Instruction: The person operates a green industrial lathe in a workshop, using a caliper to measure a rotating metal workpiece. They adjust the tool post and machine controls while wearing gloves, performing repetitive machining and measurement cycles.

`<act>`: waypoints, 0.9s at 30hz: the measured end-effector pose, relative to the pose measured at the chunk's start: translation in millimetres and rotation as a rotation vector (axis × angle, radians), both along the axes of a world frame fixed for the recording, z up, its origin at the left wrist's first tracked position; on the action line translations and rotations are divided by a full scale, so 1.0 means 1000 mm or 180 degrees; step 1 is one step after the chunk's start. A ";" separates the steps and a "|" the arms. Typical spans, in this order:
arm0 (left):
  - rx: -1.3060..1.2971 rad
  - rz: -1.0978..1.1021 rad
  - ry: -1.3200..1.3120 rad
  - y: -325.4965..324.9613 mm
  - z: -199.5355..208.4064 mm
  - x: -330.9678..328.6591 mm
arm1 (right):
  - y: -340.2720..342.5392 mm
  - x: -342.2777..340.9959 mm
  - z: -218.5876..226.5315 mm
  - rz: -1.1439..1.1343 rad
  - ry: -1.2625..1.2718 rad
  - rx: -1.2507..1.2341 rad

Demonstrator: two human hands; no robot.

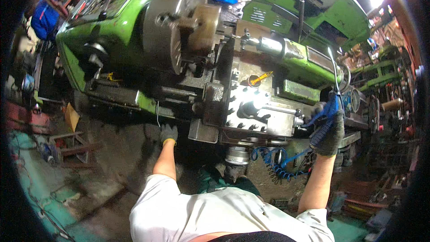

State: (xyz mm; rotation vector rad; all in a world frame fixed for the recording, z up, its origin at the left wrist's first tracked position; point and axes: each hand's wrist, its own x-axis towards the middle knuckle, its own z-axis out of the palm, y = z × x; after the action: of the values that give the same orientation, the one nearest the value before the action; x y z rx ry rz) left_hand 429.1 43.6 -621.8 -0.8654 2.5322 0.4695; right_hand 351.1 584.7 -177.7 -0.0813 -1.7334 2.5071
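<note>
My right hand (330,136), in a dark glove, is closed round a blue air blow gun (330,109) beside the right end of the green lathe. Its long silver nozzle (333,65) points upward, away from me. A blue coiled hose (274,166) hangs below the lathe carriage, to the left of that hand. My left hand (169,133), in a grey glove with a yellow cuff, is low at the front of the lathe with its fingers somewhat apart. A thin bent metal rod (157,114) ends close to its fingertips; no grip on it shows.
The large chuck (165,27) holds a brownish metal block (205,29). Right of it are the carriage with its bolted tool post (251,107), a yellow-handled tool (261,78) and the tailstock (298,60). A small metal stand (77,148) is on the floor at left.
</note>
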 end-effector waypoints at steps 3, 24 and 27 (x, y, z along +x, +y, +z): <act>0.0391 0.0250 0.1815 0.023 0.011 -0.020 | 0.051 -0.011 0.006 -0.0235 0.0203 0.0243; -0.0332 -0.2261 0.4023 0.261 0.376 -0.093 | -0.147 -0.215 -0.043 0.1760 0.1126 0.4581; -0.0388 -0.2211 0.3849 0.263 0.376 -0.090 | -0.157 -0.213 -0.043 0.1840 0.1101 0.4680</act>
State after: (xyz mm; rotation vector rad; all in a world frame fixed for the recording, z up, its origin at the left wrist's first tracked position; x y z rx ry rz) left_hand 339.1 306.2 -245.7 0.5358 3.6602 0.7295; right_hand 138.5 427.3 -220.8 0.9440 -3.0767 0.6923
